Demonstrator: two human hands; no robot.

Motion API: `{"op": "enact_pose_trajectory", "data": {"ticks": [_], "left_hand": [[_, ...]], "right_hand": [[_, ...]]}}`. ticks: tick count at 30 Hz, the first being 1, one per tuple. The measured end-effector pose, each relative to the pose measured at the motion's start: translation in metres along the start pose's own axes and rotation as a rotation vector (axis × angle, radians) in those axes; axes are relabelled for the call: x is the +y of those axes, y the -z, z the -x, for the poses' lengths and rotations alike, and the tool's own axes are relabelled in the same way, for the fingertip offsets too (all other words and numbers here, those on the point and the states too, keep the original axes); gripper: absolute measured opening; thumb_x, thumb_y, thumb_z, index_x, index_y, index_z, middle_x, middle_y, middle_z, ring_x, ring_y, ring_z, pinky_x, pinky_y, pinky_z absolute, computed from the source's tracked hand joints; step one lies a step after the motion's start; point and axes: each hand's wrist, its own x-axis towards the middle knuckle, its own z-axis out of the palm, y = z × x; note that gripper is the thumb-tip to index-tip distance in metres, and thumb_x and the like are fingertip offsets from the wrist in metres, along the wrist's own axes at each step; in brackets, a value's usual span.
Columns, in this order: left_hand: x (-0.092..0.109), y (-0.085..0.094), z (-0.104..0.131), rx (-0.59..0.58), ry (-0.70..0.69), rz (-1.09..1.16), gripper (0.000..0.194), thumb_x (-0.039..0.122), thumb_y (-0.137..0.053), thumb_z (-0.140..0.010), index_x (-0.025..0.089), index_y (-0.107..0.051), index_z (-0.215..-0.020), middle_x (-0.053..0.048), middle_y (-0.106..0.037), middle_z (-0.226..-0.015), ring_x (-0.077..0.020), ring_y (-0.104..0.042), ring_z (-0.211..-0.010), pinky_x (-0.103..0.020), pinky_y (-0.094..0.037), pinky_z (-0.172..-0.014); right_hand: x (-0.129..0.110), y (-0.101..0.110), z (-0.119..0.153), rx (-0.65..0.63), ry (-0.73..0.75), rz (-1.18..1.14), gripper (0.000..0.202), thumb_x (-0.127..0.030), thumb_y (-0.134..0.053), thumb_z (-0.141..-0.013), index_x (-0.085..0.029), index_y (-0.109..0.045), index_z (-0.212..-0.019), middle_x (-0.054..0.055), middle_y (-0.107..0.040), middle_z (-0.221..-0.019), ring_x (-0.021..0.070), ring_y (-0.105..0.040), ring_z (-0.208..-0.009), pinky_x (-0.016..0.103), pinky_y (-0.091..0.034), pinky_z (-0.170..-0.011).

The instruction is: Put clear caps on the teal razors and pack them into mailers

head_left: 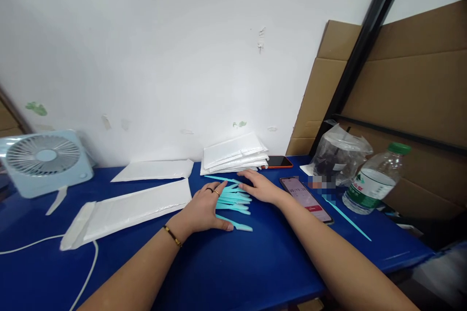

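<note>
Several slim turquoise eyebrow razors (235, 199) lie in a loose pile on the blue table (226, 272). Over their left ends rests my left hand (204, 206), fingers spread and the thumb beside the nearest razor. My right hand (260, 187) lies at the far right of the pile, its fingers stretched out toward the razors' ends. Neither hand is closed round a razor, though my left palm hides part of the pile. Just beyond stands a stack of white padded envelopes (233, 153). Left of my left hand lies another white padded envelope (138, 209), with its flap end toward me.
A further envelope (153, 170) lies by the wall. On the left are a light-blue fan (45, 160) and a white cable (89, 272). To the right are a phone (306, 199) showing a timer, a single turquoise stick (348, 218), a water bottle (375, 180) and a bagged cup (337, 155).
</note>
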Motion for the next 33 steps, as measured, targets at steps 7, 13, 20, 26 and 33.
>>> {"op": "enact_pose_trajectory", "data": {"ticks": [7, 13, 20, 26, 33], "left_hand": [[-0.002, -0.006, -0.011, 0.073, 0.039, -0.107, 0.085, 0.071, -0.046, -0.069, 0.022, -0.03, -0.136, -0.013, -0.036, -0.138, -0.0311, -0.029, -0.127, -0.043, -0.026, -0.1], [0.015, -0.001, -0.015, 0.082, 0.012, -0.235, 0.039, 0.053, -0.044, -0.082, 0.02, -0.056, -0.099, -0.008, -0.059, -0.097, -0.0248, -0.052, -0.095, -0.035, -0.037, -0.079], [0.033, -0.004, -0.017, 0.036, -0.018, -0.299, 0.02, 0.029, -0.044, -0.082, 0.016, -0.056, -0.091, -0.01, -0.061, -0.092, -0.0236, -0.056, -0.087, -0.034, -0.041, -0.075], [0.043, -0.005, -0.016, 0.077, 0.071, -0.307, 0.017, 0.021, -0.049, -0.072, 0.017, -0.057, -0.086, -0.009, -0.063, -0.088, -0.0238, -0.059, -0.084, -0.034, -0.044, -0.072], [0.042, -0.008, -0.017, 0.045, 0.111, -0.292, 0.016, 0.022, -0.049, -0.073, 0.017, -0.056, -0.086, -0.009, -0.065, -0.085, -0.0237, -0.062, -0.078, -0.032, -0.043, -0.067]], "right_hand": [[-0.02, 0.005, 0.005, -0.271, 0.074, -0.071, 0.072, -0.05, -0.066, -0.065, -0.021, -0.046, -0.128, 0.008, -0.05, -0.127, 0.0248, -0.048, -0.113, 0.034, -0.038, -0.093], [-0.04, 0.003, 0.009, -0.208, 0.08, 0.061, 0.05, -0.03, -0.067, -0.063, -0.019, -0.056, -0.11, 0.006, -0.06, -0.102, 0.02, -0.056, -0.09, 0.029, -0.043, -0.076], [-0.053, -0.016, 0.005, -0.279, -0.003, 0.401, 0.038, -0.033, -0.063, -0.06, -0.014, -0.058, -0.092, 0.011, -0.062, -0.088, 0.0241, -0.06, -0.078, 0.03, -0.045, -0.063], [-0.062, -0.011, 0.006, -0.271, 0.016, 0.524, 0.031, -0.032, -0.058, -0.064, -0.015, -0.06, -0.09, 0.011, -0.062, -0.09, 0.0248, -0.062, -0.079, 0.033, -0.047, -0.068], [-0.071, -0.002, 0.008, -0.322, -0.075, 0.53, 0.028, -0.028, -0.059, -0.064, -0.018, -0.06, -0.09, 0.009, -0.064, -0.086, 0.0256, -0.062, -0.075, 0.032, -0.045, -0.061]]}}
